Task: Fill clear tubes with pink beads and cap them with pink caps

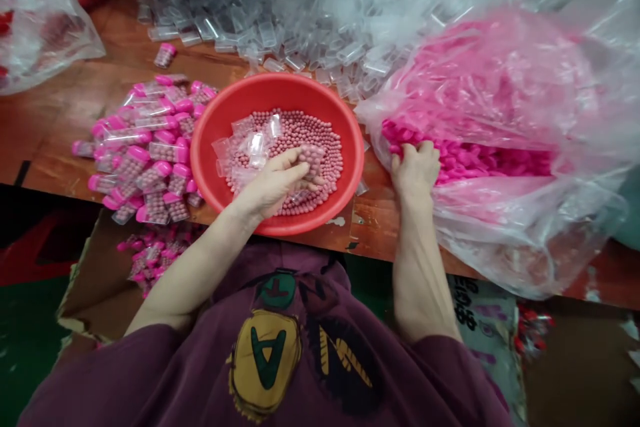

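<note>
A red plastic basin (215,127) sits on the wooden table, filled with small pink beads (320,140) and a few clear little containers (253,143). My left hand (277,180) is inside the basin, fingers curled round a clear container filled with beads. My right hand (415,167) reaches into a large clear bag (525,227) at the right and is closed among bright pink caps (480,157); what it pinches is hidden.
A heap of filled, pink-capped containers (145,147) lies left of the basin. Empty clear containers (280,33) are piled at the back. More filled ones lie in a cardboard box (100,280) below the table edge. Another plastic bag (40,27) sits far left.
</note>
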A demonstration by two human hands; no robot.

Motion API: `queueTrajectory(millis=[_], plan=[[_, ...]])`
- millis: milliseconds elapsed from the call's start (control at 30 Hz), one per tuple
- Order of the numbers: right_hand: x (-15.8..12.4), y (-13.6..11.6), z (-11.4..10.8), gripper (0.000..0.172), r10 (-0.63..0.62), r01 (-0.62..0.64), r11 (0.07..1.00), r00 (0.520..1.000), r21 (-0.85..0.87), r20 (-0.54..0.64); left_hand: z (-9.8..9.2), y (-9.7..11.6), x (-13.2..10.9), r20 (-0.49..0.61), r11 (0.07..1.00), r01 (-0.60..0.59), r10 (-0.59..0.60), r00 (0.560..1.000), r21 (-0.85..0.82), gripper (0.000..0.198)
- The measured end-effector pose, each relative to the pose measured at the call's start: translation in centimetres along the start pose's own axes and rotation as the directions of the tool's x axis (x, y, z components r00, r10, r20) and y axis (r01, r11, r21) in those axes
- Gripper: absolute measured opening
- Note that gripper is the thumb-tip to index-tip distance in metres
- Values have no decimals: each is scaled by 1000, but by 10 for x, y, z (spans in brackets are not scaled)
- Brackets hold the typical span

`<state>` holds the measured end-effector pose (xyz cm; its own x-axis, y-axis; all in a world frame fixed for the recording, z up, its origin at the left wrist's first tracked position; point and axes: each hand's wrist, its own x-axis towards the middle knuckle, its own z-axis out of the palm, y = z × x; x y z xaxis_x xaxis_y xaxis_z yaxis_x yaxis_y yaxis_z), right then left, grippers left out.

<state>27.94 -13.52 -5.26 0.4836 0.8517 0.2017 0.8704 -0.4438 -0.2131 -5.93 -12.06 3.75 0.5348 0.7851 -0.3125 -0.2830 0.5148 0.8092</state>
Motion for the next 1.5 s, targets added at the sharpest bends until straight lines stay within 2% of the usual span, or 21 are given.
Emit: queueTrajectory(millis=[100,167,233,333,400,467,533,633,700,800,867,967,1033,1100,1267,1333,1400,1500], plan=[[6,5,-2,19,-8,9,1000,999,-12,50,1,2,2,46,998,52,-50,998,-42,31],[7,7,-7,19,-5,5,1000,1000,16,-5,0,6,4,75,992,95,-89,993,-77,41],[6,6,-15,23,-22,32,997,992,73,-127,-3,10,5,106,985,126,-113,988,-118,46],[2,-7,-25,26,-19,124,937,951,325,-308,-5,14,4,165,972,131,-99,981,-194,40],[-4,-28,-30,27,13,175,836,941,521,-338,-5,15,3,184,967,114,-72,980,-226,35],[-14,-54,-37,32,-14,196,735,962,649,-274,-5,14,1,146,973,92,-61,987,-213,30],[-27,-80,-47,35,-102,219,641,974,736,-201,-5,11,1,90,980,95,-80,993,-176,23],[-45,-110,-61,32,-266,217,506,960,835,-88,-7,8,1,48,979,110,-103,994,-172,17],[-52,-124,-63,33,-324,139,422,946,896,6,-8,7,2,32,974,107,-103,994,-202,17],[-57,-136,-56,44,-339,-38,312,929,949,148,-8,8,3,-12,967,115,-121,993,-229,13],[-58,-141,-51,45,-347,-143,267,908,953,233,-8,9,4,-62,966,107,-125,990,-234,10],[-61,-145,-53,38,-376,-273,220,862,936,340,-9,9,5,-126,965,73,-108,986,-253,12],[-65,-144,-57,41,-413,-306,208,834,929,367,-11,8,6,-134,964,63,-100,986,-258,12],[-69,-142,-59,49,-429,-262,234,837,936,341,-12,6,6,-125,967,60,-94,988,-248,12],[-74,-133,-52,44,-371,44,432,919,901,133,-12,5,6,-171,976,16,-54,984,-219,16],[-74,-128,-48,41,-356,96,469,930,878,88,-12,6,6,-200,977,-7,-36,979,-212,17],[-73,-126,-46,42,-317,90,451,946,888,65,-12,7,6,-214,977,-31,-15,977,-211,17],[-71,-127,-47,39,-196,60,376,981,925,16,-12,8,6,-187,980,-21,-17,982,-199,18]])
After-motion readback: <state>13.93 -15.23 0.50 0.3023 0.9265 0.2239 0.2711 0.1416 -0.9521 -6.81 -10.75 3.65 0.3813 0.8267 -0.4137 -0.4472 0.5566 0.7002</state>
